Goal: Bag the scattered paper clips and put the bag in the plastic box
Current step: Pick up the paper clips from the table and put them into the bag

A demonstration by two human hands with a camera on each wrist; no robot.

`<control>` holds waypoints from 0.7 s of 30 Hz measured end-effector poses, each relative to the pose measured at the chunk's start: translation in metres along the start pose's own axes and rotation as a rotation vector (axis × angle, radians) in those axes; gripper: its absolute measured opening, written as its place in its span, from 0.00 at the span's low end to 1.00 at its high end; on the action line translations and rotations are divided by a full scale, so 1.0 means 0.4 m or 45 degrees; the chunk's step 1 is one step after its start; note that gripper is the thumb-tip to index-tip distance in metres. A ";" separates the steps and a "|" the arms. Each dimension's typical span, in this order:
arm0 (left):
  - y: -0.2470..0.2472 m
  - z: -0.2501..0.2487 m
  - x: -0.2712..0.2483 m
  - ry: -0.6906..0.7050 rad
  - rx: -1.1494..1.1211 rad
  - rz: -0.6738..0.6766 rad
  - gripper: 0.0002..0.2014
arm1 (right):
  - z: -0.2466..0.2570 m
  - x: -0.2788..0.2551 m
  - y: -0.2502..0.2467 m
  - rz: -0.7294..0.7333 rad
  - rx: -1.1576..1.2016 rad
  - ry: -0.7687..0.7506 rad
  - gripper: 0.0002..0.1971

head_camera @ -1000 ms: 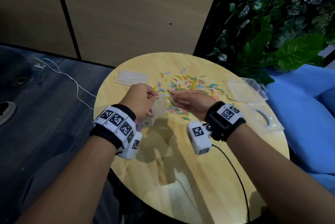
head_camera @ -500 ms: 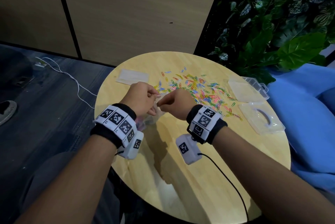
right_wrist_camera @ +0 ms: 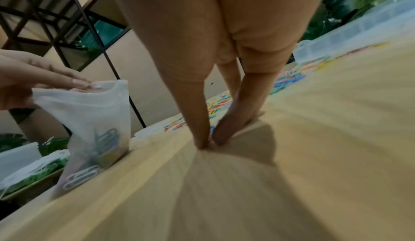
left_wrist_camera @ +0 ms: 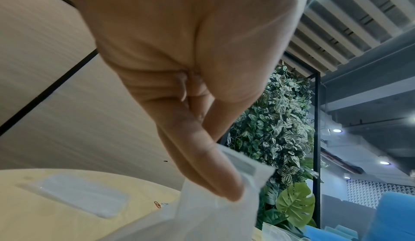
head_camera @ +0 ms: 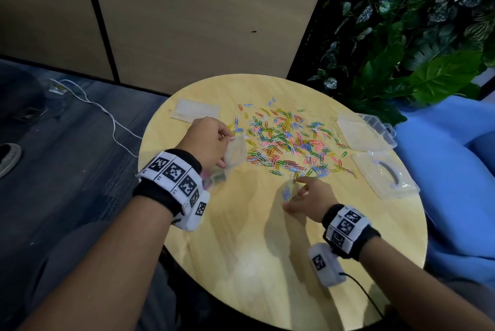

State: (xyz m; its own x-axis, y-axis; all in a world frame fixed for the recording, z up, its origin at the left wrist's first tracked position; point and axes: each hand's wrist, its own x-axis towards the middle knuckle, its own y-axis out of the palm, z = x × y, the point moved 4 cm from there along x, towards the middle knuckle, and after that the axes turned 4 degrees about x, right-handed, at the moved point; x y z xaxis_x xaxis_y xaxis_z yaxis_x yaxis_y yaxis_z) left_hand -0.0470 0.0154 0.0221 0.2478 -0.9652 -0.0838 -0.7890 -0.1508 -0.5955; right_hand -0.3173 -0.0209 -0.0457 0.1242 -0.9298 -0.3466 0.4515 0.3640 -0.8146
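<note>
Many paper clips (head_camera: 289,140) lie spread over the far half of the round counter (head_camera: 241,237), only a few are in the bag (right_wrist_camera: 94,124). I hold this clear bag in my left hand (head_camera: 207,143), thumb and fingers pinched on its rim, mouth up and open, bottom hanging at the near-left edge of the counter. My right hand (head_camera: 308,196) is at the near edge of the pile with its fingertips (right_wrist_camera: 209,141) pressed together on the wood. A few blue clips show beside them, but the wrist view is blurred, so I cannot tell if this grip has really closed on them. To do this step well, I think I should drag clips into a small heap, pinch several together, and bring the bag mouth nearer. The plastic box (head_camera: 367,133) waits open at the far right, its lid (head_camera: 385,175) just beside it.
</note>
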 end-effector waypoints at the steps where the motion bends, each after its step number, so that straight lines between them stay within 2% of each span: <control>1: 0.003 -0.001 0.000 0.001 0.000 0.003 0.09 | 0.014 0.009 0.010 -0.034 0.031 -0.016 0.39; 6: 0.005 0.002 -0.003 -0.006 0.004 0.019 0.08 | 0.095 0.111 0.047 -0.152 0.144 -0.057 0.32; 11: -0.004 0.002 -0.001 -0.013 0.007 0.003 0.08 | 0.173 0.171 0.074 -0.097 -0.213 -0.278 0.39; 14: 0.004 0.002 0.005 0.003 0.019 0.017 0.08 | 0.195 0.187 0.084 -0.055 -0.522 -0.420 0.27; 16: 0.007 0.002 0.008 0.012 0.028 0.027 0.08 | 0.204 0.188 0.084 -0.079 -0.603 -0.493 0.20; 21: 0.015 0.002 0.009 0.019 0.038 0.038 0.08 | 0.194 0.177 0.077 -0.154 -0.591 -0.475 0.17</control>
State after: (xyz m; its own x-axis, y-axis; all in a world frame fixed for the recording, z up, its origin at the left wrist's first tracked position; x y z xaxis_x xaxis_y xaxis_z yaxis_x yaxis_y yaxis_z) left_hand -0.0505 0.0111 0.0176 0.2158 -0.9723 -0.0901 -0.7786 -0.1156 -0.6168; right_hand -0.2262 -0.0798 -0.0593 0.4352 -0.8922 -0.1209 0.0596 0.1626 -0.9849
